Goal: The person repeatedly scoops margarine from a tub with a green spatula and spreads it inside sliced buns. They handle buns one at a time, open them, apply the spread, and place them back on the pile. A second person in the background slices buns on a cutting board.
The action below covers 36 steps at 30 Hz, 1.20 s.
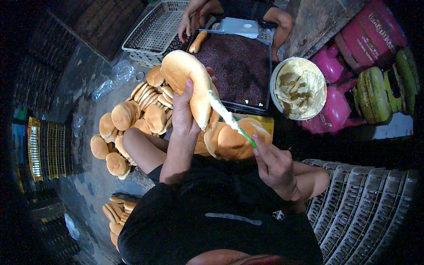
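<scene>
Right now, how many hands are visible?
3: your left hand holding a bun, your right hand holding a green spreader, co-worker's hand near the crate; the co-worker's other hand may be hidden.

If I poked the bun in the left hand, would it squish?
The bun would probably squish: it looks bent in the left hand. Likely light: one hand holds it up. Cream on the green spreader could make the bun slippery.

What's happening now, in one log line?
left fingers: holding bun | right fingers: holding green tool coated in pale cream, far end at bun | tub: open, cream inside
</scene>
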{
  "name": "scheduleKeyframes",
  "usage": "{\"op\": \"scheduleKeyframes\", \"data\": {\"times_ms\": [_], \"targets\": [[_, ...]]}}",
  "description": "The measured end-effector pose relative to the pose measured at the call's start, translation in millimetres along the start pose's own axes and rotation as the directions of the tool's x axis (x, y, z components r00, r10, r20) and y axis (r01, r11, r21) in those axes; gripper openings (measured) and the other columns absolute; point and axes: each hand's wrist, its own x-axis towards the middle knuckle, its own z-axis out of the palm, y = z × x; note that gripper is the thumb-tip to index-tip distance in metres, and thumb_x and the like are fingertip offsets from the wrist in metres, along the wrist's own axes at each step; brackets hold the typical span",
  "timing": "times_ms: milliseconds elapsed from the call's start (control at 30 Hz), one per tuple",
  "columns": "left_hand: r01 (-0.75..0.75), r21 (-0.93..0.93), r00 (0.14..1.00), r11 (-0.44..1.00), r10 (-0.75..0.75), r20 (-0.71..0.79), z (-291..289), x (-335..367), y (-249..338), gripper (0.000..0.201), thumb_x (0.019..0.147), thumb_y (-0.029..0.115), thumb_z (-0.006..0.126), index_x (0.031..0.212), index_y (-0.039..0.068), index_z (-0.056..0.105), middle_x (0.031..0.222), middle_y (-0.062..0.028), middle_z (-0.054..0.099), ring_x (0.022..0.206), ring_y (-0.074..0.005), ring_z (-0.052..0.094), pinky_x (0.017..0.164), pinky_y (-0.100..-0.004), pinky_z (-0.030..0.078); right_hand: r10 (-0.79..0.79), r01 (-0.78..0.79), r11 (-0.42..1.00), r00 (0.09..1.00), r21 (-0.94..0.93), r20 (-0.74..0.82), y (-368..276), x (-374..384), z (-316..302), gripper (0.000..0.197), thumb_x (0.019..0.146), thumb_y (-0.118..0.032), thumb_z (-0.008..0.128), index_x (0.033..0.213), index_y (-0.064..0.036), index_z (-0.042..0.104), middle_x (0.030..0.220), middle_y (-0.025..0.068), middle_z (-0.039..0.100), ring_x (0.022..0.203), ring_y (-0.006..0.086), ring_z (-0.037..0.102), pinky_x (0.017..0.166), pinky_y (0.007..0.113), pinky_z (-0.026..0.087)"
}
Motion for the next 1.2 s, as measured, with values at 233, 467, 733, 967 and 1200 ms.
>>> {"op": "scheduleKeyframes", "data": {"times_ms": [233,467,733,967,1200], "targets": [[0.009,-0.128,0.998,0.992,-0.016,-0.057,-15.2,18.9,1.1,0.039,0.089,0.031,0.046,0.116,0.003,0.045,0.111,-0.0116,0.054,0.101,-0.0223,0.054,0.088,-0.0378,0.044,0.066,-0.059,0.994,0.995,-0.087,0.078,15.1,-17.1,-5.5,0.036,0.076,0.0,0.057,0.112,-0.0016,0.056,0.062,0.0113,0.054,0.05,0.023,0.054,0.046,0.033,0.044],[0.151,0.249,0.988,0.957,-0.146,-0.041,-109.7,87.0,-43.4,0.04,0.08,0.008,0.058,0.118,0.005,0.043,0.115,-0.0078,0.053,0.107,-0.0226,0.05,0.091,-0.0393,0.042,0.337,-0.373,0.925,0.892,-0.069,-0.301,94.9,-55.8,-9.6,0.03,0.083,-0.007,0.053,0.112,0.0009,0.055,0.067,0.0141,0.057,0.052,0.0168,0.054,0.051,0.027,0.043],[-0.39,0.831,0.921,-0.397,-0.154,0.358,-218.9,154.4,-131.6,0.033,0.067,-0.003,0.055,0.1,0.005,0.053,0.099,-0.0127,0.056,0.096,-0.0298,0.054,0.08,-0.0368,0.044,0.636,-0.61,0.771,0.73,0.181,-0.25,140.2,-99.5,-15.4,0.034,0.086,-0.014,0.053,0.116,0.0001,0.053,0.06,0.0037,0.051,0.052,0.0086,0.046,0.049,0.024,0.039],[-0.288,0.146,0.953,-0.946,-0.298,-0.049,-190.2,172.8,-216.8,0.029,0.084,0.02,0.046,0.11,0.011,0.052,0.106,-0.006,0.053,0.099,-0.0257,0.051,0.079,-0.0607,0.037,0.704,-0.676,0.71,0.683,0.197,-0.192,142.3,-106.4,-16.2,0.031,0.084,-0.011,0.053,0.111,0.0041,0.054,0.064,0.0107,0.056,0.053,0.0117,0.051,0.05,0.026,0.042],[-0.409,-0.417,0.898,-0.812,-0.438,-0.028,-182.6,166.5,-250.9,0.035,0.076,0.004,0.054,0.11,0.007,0.052,0.101,-0.0095,0.055,0.097,-0.0303,0.052,0.079,-0.0573,0.04,0.646,-0.61,0.763,0.702,0.216,-0.3,145.4,-114.9,-18.9,0.032,0.083,-0.013,0.054,0.11,0.0058,0.055,0.071,0.0135,0.059,0.058,0.0152,0.056,0.055,0.028,0.045]]}}
